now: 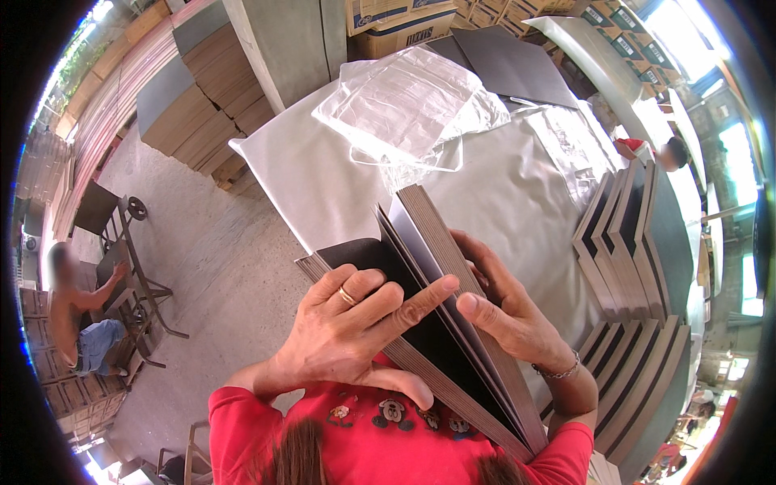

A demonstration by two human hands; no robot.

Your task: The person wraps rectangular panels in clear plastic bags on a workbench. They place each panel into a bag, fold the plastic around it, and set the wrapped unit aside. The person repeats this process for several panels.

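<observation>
A thick stack of thin black-faced boards (505,386) is tilted up against my body, its layered grey-brown edges facing me. It is parted into two bundles that spread apart at the far end and meet near my right elbow. My right hand (505,311) grips the right bundle, thumb on the near edge and fingers around the outer side. Across the left bundle (356,249) lies my left hand (352,323), a ring on one finger. Its index finger stretches over the gap to the right bundle; the other fingers curl and the thumb reaches down the near side.
Clear plastic bags (412,105) and dark boards (517,65) lie on the pale-covered table (323,194). Bent stacks of boards (638,242) stand at right. Left are board piles (210,97), a hand cart (133,259) and a seated person (77,315). Cartons (404,32) stand behind.
</observation>
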